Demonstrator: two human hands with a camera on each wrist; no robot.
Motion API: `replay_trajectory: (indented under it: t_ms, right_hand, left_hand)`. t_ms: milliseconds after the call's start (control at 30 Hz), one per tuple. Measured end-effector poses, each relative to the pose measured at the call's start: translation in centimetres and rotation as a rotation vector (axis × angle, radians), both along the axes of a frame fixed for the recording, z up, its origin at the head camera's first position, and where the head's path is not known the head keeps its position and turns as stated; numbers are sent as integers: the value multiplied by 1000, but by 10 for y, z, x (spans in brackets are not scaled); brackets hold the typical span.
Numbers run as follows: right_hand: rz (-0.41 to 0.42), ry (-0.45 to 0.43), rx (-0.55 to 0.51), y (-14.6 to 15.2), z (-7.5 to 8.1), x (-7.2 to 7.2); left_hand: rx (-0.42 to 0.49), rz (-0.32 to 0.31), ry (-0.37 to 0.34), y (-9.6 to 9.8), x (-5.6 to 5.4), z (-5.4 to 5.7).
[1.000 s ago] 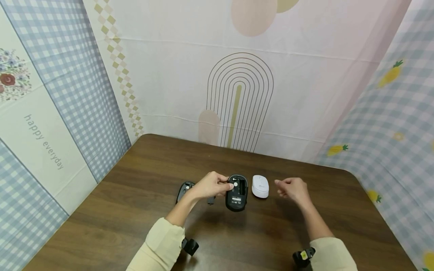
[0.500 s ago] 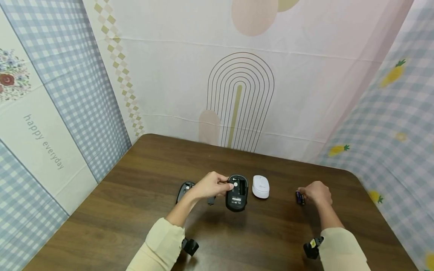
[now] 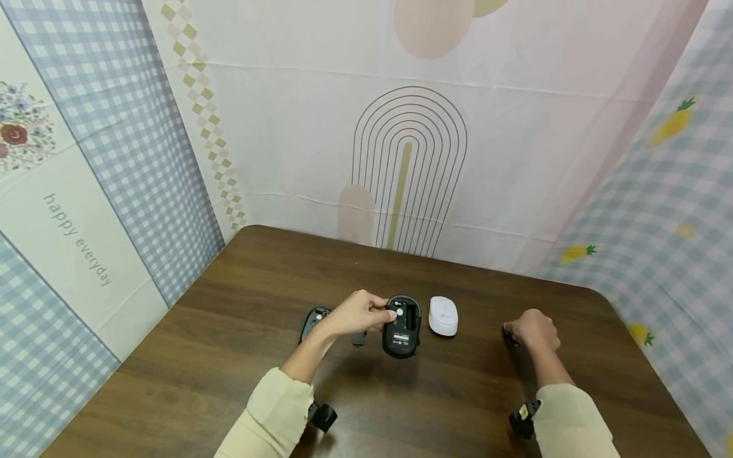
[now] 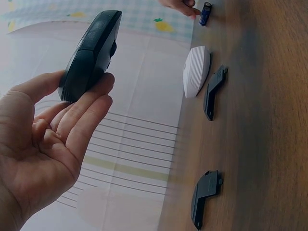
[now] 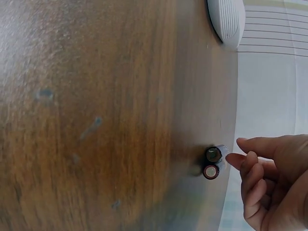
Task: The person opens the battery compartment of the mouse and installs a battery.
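Pinching one long side of a black mouse (image 3: pixel 403 331), the left hand (image 3: pixel 350 315) is holding it above the worktop (image 3: pixel 435 397), roughly midway between the left and right edges and toward the far edge. Its underside is facing the head camera, showing a long dark slot (image 3: pixel 410 316). Well apart from it, the right hand (image 3: pixel 536 329) is hovering low toward the worktop's far right corner, at a pair of batteries (image 5: pixel 212 164). In the right wrist view, its thumb tip and nearest fingertip are standing apart while other fingers are curling in; I cannot tell whether they are gripping the batteries or only touching them. The batteries are sitting side by side, their ends facing that camera. Between the two hands, a white mouse (image 3: pixel 443 316) is lying nearer the far edge. In the left wrist view, one black piece (image 4: pixel 212 91) is lying near the white mouse, and another black piece (image 4: pixel 206 192) is lying well apart from it.
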State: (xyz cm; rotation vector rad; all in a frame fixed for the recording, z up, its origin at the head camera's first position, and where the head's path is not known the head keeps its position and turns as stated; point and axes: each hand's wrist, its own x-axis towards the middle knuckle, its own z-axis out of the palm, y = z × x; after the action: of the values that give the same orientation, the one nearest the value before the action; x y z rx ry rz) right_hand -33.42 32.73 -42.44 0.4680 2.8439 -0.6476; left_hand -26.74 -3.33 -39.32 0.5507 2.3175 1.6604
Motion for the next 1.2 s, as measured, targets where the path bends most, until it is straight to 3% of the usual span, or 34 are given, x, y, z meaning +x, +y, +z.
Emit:
replay_trajectory:
  t_ms: [700,1033,1200]
  right_hand:
    - [-4,10,-13,-4,-14,-2]
    - [-34,25,-54,-7,-13,0]
    - [-8,45,-115,-12,-6,0]
  left_hand:
    - [33,-10,-31,4,0,0]
    - [49,-9,-43,4,-1,-3]
    - [49,-1,-52,6,0,-2]
